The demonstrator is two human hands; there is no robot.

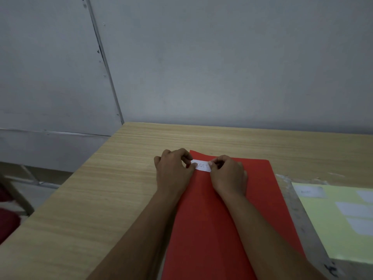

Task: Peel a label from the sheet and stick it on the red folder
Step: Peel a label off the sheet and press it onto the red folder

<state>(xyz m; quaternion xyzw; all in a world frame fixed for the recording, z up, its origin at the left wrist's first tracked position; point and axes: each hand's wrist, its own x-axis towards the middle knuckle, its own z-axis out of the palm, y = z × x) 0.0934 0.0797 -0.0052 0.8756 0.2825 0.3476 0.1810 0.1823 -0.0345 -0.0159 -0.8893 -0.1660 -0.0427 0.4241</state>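
Head view: our left hand (174, 168) and right hand (228, 174) each pinch one end of the white label (201, 165) — stretched between them to land flat and straight on the red folder (260, 178) beneath, on the wooden surface (121, 178).

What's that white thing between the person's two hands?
A small white label with writing, lying on the red folder near its far edge. The left hand and right hand each hold an end, as the head view shows.
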